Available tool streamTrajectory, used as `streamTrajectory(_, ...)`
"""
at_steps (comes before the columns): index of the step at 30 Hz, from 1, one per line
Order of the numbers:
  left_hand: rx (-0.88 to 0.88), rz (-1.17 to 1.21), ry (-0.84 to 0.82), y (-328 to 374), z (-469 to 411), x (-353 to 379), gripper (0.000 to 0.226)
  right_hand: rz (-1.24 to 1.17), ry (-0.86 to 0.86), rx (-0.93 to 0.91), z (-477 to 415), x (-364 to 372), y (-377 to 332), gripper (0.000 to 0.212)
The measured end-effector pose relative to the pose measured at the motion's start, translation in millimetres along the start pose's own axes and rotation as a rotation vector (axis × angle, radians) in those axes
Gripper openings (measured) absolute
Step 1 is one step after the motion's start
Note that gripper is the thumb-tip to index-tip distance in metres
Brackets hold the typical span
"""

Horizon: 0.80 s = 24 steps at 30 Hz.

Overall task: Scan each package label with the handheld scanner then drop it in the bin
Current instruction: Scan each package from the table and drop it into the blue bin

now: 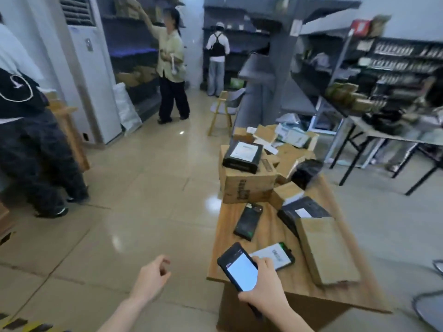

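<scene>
Two hands: our right fingers (263, 262) grip the black lit-screen scanner (241, 269), nearer the long brown cardboard package (328, 250) lying rightward; left fingers (161, 262) loosely curled, empty.

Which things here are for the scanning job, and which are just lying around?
For the job: handheld scanner, held in the right hand; flat brown package; black package atop the cardboard box; wooden table.

Just lying about: wooden chair; white air conditioner.
</scene>
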<state>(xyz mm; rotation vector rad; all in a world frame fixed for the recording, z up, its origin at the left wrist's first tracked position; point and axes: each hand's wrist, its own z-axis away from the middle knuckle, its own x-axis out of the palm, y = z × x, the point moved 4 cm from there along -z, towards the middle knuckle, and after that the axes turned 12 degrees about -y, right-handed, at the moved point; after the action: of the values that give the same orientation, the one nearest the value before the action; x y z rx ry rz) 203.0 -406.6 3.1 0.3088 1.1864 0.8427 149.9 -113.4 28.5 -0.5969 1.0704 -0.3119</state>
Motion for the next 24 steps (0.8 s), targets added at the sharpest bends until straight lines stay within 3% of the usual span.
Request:
streamTrajectory(3, 0.067, 0.033, -0.088, 63, -27, 56, 0.03, -0.006, 0.051, 0.109, 4, -41, 61, 0.095)
streamTrajectory(9, 0.165, -0.118, -0.177, 155, -64, 147, 0.069, 0.037, 0.083, 0.304, 15, -85, 143, 0.096)
streamTrajectory(18, 0.166, -0.455, -0.323, 184, -132, 207, 0.105, 0.126, -0.002, 0.474, -4, -101, 181, 0.093)
streamTrajectory(24, 0.27, -0.696, -0.373, 167, -163, 195, 0.086, 0.261, -0.074, 0.432, -31, -108, 168, 0.093)
